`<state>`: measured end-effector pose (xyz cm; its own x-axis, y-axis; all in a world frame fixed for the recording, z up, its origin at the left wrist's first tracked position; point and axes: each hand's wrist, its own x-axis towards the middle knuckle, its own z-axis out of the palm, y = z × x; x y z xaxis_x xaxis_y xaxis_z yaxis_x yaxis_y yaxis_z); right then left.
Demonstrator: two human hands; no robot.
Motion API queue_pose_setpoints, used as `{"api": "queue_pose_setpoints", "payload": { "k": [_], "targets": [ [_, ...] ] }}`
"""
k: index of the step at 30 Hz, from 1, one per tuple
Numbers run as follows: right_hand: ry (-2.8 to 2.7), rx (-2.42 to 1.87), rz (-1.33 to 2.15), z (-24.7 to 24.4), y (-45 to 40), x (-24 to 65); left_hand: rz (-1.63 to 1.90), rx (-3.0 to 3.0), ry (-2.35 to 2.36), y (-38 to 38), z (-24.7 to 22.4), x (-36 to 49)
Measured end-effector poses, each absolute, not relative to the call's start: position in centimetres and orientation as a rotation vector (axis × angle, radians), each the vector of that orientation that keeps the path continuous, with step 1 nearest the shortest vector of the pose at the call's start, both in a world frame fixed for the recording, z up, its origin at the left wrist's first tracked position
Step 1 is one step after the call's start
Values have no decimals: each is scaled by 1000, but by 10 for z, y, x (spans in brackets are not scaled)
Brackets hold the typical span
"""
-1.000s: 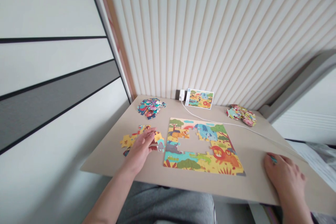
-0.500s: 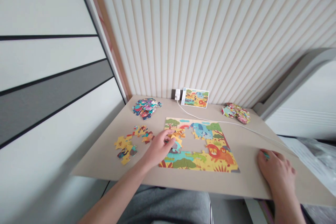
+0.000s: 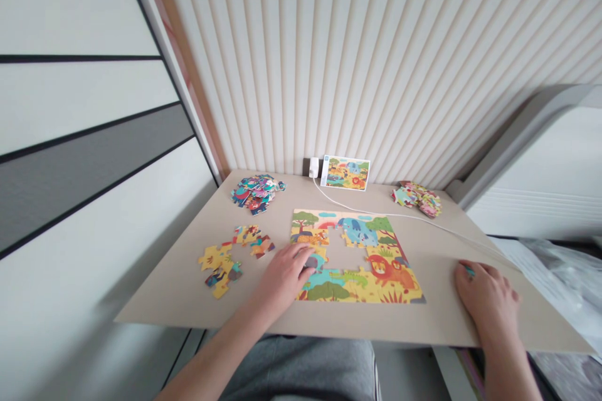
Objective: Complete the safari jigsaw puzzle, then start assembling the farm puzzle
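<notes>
Jigsaw puzzle [image 3: 352, 257] lies flat mid-surface, animal scene, mostly assembled, with an open gap in the middle toward the far side. Left hand [image 3: 282, 276] is at the puzzle's near-left part, fingers [image 3: 301, 260] together and pressed down by the gap; a piece may be under them, can't tell if it's pinched. Right hand [image 3: 486, 294] rests on the surface [image 3: 160, 307] near its right edge, well apart from the puzzle, grip loosely curled, teal puzzle piece [image 3: 469, 271] showing at the fingertips.

Loose pieces [image 3: 226, 263] lie partly joined left of the puzzle. Pile of pieces [image 3: 256, 193] at far left, smaller pile [image 3: 417, 199] at far right. Picture card [image 3: 345, 173] stands against the wall at the far edge, just beside a white plug [image 3: 313, 167]; its white cable [image 3: 376, 213] runs right across the surface, past the puzzle's far side.

Room: ribbed cream wall panel [image 3: 282, 62] behind, white cabinet doors with dark stripes [image 3: 79, 106] on left, white unit [image 3: 531, 163] and plastic sheet [image 3: 555, 276] on right. Grey shorts [image 3: 301, 369] at near edge.
</notes>
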<state>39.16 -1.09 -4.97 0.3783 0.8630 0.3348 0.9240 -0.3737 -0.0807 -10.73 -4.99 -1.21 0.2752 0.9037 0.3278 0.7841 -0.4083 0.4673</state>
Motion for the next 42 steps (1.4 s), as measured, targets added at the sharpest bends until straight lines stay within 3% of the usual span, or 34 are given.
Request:
{"api": "queue_pose_setpoints", "payload": {
  "k": [42],
  "targets": [
    [-1587, -2385, -348, -47, -12, 388, 807, 2354, 1618, -38, -15, -105]
  ]
}}
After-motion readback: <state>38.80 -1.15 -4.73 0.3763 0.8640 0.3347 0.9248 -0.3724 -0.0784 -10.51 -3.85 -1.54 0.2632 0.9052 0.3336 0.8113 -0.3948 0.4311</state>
